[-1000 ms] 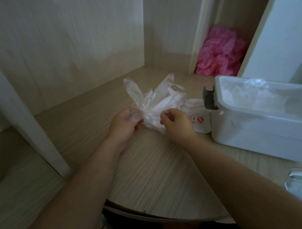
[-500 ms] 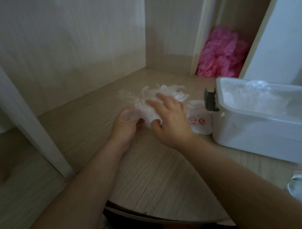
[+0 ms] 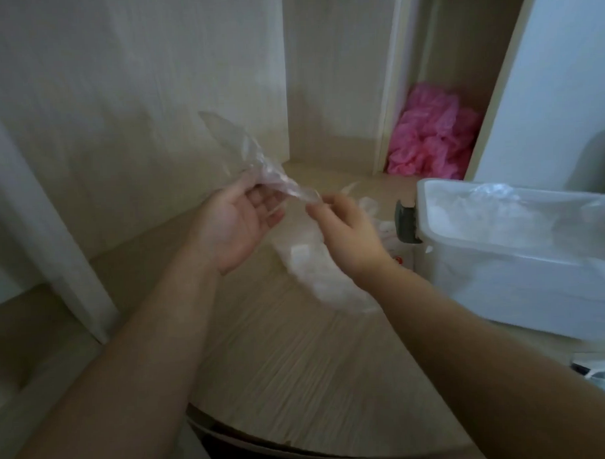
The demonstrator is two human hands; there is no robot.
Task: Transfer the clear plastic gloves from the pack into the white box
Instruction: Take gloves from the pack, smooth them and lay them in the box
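Observation:
A clear plastic glove (image 3: pixel 257 162) is lifted above the table and stretched between my hands. My left hand (image 3: pixel 239 221) is palm up with its fingers curled round the glove's left part. My right hand (image 3: pixel 346 234) pinches the glove's right end. Under my right hand lies a heap of clear gloves (image 3: pixel 316 273) on the table, with the white pack (image 3: pixel 394 250) with red print partly hidden behind my wrist. The white box (image 3: pixel 501 277) stands at the right, open, with clear gloves inside and a dark latch on its left end.
The wooden table (image 3: pixel 299 366) has a rounded front edge. A pile of pink plastic (image 3: pixel 431 135) fills a niche at the back. Wooden panels stand at the left and behind. A white object shows at the lower right edge (image 3: pixel 604 376).
Both hands rose from the heap on the table. One glove came up with them and is now pulled out between them; before, my right hand lay over the heap.

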